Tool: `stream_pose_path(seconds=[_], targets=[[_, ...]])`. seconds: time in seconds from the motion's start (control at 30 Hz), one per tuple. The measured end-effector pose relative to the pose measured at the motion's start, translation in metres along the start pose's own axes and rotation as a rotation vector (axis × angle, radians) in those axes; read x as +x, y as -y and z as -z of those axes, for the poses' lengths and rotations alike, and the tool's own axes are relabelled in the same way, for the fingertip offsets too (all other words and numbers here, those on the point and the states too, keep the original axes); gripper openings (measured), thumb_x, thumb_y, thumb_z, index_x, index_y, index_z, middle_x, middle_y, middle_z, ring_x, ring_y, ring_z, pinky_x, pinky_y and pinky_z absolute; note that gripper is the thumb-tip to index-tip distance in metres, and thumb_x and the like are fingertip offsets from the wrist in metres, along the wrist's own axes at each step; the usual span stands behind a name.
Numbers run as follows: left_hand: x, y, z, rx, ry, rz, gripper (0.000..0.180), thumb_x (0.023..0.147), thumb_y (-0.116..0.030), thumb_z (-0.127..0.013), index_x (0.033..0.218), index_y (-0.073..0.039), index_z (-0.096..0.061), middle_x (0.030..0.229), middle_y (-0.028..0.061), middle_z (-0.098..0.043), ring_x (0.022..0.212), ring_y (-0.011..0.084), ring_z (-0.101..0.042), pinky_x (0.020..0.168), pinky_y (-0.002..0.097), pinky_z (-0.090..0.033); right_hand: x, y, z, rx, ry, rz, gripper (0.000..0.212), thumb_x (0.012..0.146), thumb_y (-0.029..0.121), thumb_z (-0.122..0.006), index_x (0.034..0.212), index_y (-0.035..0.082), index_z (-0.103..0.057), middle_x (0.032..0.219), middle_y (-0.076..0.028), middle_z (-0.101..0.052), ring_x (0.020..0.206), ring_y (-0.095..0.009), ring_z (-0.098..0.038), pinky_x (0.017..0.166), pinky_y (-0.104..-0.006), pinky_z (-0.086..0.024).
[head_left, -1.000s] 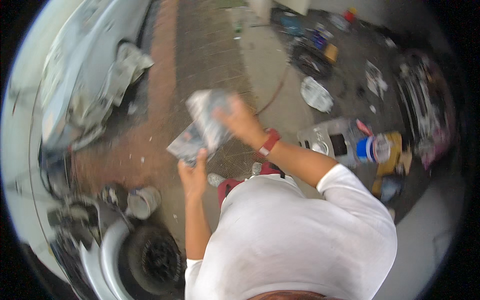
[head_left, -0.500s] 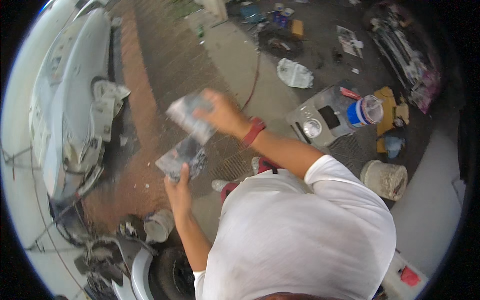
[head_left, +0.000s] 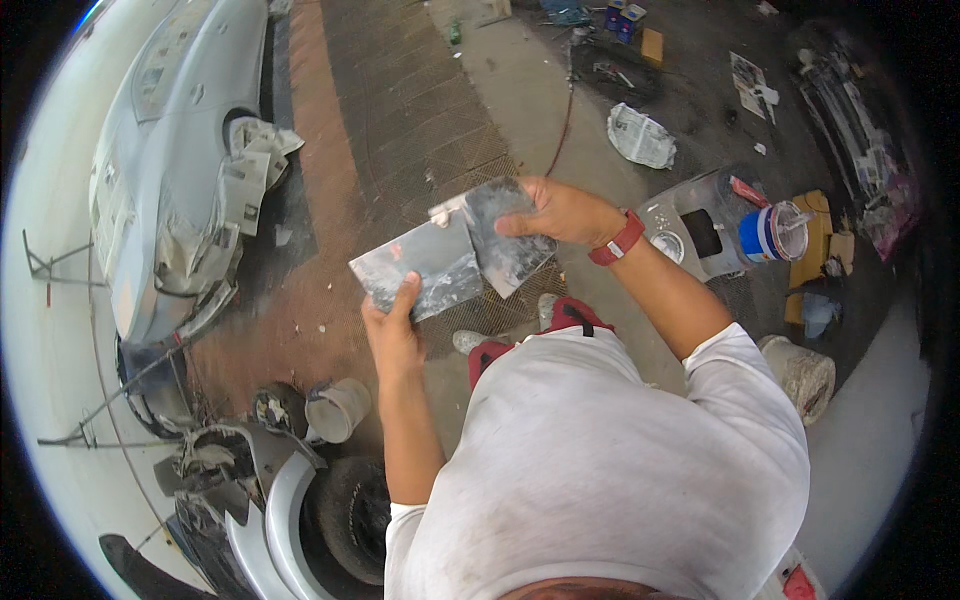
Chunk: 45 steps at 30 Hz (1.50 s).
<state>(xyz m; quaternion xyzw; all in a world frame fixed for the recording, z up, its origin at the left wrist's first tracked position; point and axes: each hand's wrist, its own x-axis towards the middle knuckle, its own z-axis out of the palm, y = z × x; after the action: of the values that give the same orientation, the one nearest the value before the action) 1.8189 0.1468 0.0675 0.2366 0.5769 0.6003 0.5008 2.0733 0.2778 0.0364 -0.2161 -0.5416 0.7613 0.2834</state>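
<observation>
Beyond the shirt (head_left: 600,440), left fingers (head_left: 407,291) pinch the left plate (head_left: 428,258) and right fingers (head_left: 517,224) the right plate (head_left: 512,262) beside it. Held near an edge, either could tilt and slip if pressure eases.

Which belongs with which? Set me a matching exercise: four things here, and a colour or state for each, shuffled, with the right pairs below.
1. flat plates
2. wristband
3. bucket beside the cardboard
4. tyre

A. black
B. held, one in the left hand, one in the right hand
C. blue and white
D. mostly red

Pairs: 1-B; 2-D; 3-C; 4-A
</observation>
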Motion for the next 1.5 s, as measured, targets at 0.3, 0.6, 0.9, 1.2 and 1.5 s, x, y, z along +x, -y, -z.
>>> stream_pose_path(seconds=[0.3,0.6,0.9,1.2,1.5], targets=[[0.031,-0.016,-0.025,0.585,-0.085,-0.462,0.058,0.104,-0.039,-0.067,0.144,0.001,-0.053,0.135,0.0183,-0.063,0.118,0.0269,-0.064,0.097,0.0375,-0.054,-0.026,0.042,-0.035,-1.369,-0.524,0.474,0.051,0.098,0.018,-0.064,0.147,0.03,-0.058,0.125,-0.012,-0.065,0.116,-0.037,-0.066,0.095,-0.0468,-0.055],[-0.019,-0.041,-0.135,0.657,0.813,-0.909,0.037,0.104,-0.004,-0.056,0.14,0.002,-0.059,0.138,0.0208,-0.065,0.121,0.034,-0.066,0.102,0.0392,-0.051,-0.088,0.093,0.177,-1.559,-1.197,-0.029,0.055,0.096,0.012,-0.063,0.149,0.023,-0.053,0.128,-0.015,-0.066,0.118,-0.035,-0.066,0.099,-0.0464,-0.054],[0.022,0.11,0.006,0.364,0.381,0.064,0.041,0.109,-0.024,-0.06,0.138,0.004,-0.056,0.135,0.0137,-0.065,0.125,0.0298,-0.063,0.106,0.0393,-0.048,-0.108,-0.193,0.12,-0.706,-1.136,-0.184,0.061,0.091,0.01,-0.065,0.149,0.002,-0.048,0.121,-0.019,-0.071,0.11,-0.031,-0.07,0.096,-0.0443,-0.055],[0.014,0.093,0.004,-0.397,0.382,0.384,0.055,0.108,-0.031,-0.059,0.153,-0.002,-0.044,0.153,0.0119,-0.053,0.143,0.0295,-0.049,0.121,0.0475,-0.036,0.008,-0.168,-0.001,0.539,-0.827,0.007,0.039,0.107,0.029,-0.061,0.139,0.008,-0.057,0.131,-0.008,-0.066,0.121,-0.022,-0.065,0.105,-0.0403,-0.051],[0.018,0.067,-0.004,0.084,0.139,0.009,0.065,0.109,-0.043,-0.057,0.156,0.0,-0.041,0.151,0.0138,-0.054,0.138,0.0267,-0.052,0.119,0.041,-0.035,0.009,-0.082,-0.061,0.574,-0.422,-0.201,0.041,0.108,0.036,-0.062,0.136,0.008,-0.054,0.13,-0.009,-0.065,0.118,-0.022,-0.067,0.099,-0.0423,-0.057]])
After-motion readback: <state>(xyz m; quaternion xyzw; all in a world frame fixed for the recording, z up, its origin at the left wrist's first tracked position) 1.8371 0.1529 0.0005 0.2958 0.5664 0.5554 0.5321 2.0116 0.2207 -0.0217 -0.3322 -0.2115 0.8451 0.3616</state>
